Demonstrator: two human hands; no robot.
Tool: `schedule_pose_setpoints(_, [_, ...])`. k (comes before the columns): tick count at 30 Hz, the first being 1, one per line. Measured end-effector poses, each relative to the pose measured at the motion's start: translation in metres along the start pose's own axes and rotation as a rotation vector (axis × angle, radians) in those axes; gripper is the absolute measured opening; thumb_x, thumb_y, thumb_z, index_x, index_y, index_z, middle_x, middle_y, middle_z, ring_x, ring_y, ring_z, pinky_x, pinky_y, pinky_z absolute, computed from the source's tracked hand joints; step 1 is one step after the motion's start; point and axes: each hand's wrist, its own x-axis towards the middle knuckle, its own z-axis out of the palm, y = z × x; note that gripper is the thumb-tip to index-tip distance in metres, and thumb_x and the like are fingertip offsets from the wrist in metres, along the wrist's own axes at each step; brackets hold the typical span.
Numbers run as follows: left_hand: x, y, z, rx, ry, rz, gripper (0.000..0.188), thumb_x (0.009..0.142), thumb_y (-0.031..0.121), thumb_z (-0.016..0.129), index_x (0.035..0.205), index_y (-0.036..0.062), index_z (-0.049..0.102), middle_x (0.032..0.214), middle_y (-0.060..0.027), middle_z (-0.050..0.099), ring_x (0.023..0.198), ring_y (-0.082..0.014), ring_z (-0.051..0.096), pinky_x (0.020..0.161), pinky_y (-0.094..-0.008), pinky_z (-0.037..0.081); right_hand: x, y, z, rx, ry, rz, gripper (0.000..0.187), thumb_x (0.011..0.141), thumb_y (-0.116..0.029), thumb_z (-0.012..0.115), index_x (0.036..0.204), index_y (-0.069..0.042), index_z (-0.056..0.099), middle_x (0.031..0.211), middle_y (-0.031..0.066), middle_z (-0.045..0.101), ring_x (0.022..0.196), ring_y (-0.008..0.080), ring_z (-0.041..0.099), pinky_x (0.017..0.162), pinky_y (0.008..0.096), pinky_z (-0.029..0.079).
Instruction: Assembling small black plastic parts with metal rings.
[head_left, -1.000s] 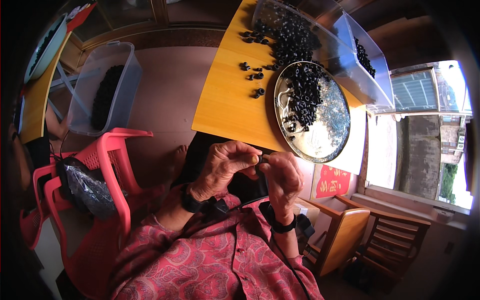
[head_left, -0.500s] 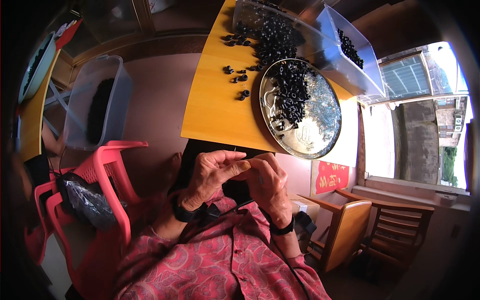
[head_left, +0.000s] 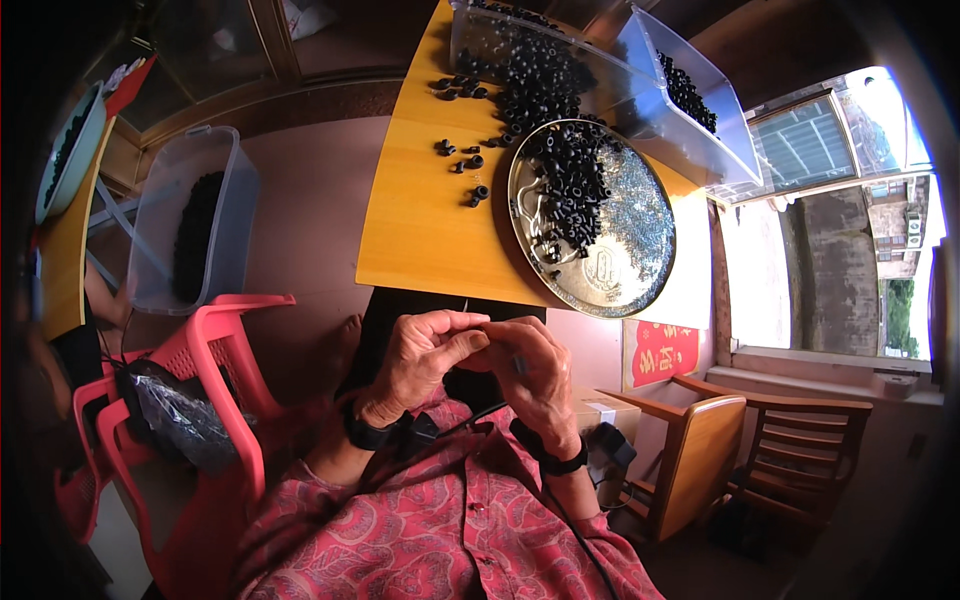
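Note:
Fingertips meeting, my left hand (head_left: 425,352) and my right hand (head_left: 533,368) are held together over my lap, just off the table's near edge. Both are closed in a pinch, and whatever lies between them is hidden by the fingers. Beyond them a round metal tray (head_left: 630,268) rests on the yellow table (head_left: 420,250). A heap of small black ring-shaped parts (head_left: 575,190) covers the tray's left side, and tiny shiny metal pieces (head_left: 635,205) are spread over its right. A few loose black parts (head_left: 465,160) lie left of the tray.
Clear plastic bins (head_left: 700,150) holding black parts stand at the table's far side. On the left are another clear bin (head_left: 220,220) on the floor and red plastic chairs (head_left: 225,370). Wooden chairs (head_left: 700,465) and a cardboard box (head_left: 605,412) are at the right.
My hands stay pinched together, with only slight finger shifts. The table and tray appear a little further left in the picture, as the view has moved slightly.

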Motion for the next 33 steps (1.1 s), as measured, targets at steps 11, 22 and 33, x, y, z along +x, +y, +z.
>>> schedule_pose_setpoints(11, [-0.001,0.005,-0.001,-0.437,-0.052,-0.036,0.024,0.096,0.013,0.062,0.113,-0.0044,0.064,0.081,-0.0048,0.064,0.074,-0.0085,0.062,0.076,-0.0332,0.062,-0.01,-0.001,0.02,0.636,0.188,0.243,0.019,0.094,0.008,0.056,0.112,0.003,0.06,0.1,0.0058,0.061,0.094,0.0125,0.064,0.081,0.025,0.052])
schedule_pose_setpoints(22, [-0.005,0.004,0.005,-0.455,-0.133,0.094,0.023,0.094,0.009,0.063,0.113,-0.0044,0.063,0.082,0.0062,0.053,0.074,-0.0012,0.048,0.077,-0.0175,0.044,-0.003,-0.022,0.028,0.498,0.04,0.321,0.046,0.092,-0.025,0.071,0.126,0.003,0.055,0.083,0.0016,0.06,0.074,0.0061,0.054,0.066,0.0218,0.046])
schedule_pose_setpoints(33, [-0.008,0.006,0.004,-0.542,-0.169,0.114,0.023,0.096,0.01,0.062,0.114,-0.0032,0.062,0.094,-0.0027,0.063,0.092,-0.01,0.062,0.088,-0.0246,0.052,-0.007,-0.03,0.029,0.64,0.084,0.243,0.049,0.089,-0.007,0.073,0.131,0.004,0.051,0.114,0.0116,0.064,0.099,0.0135,0.064,0.086,0.0255,0.052])
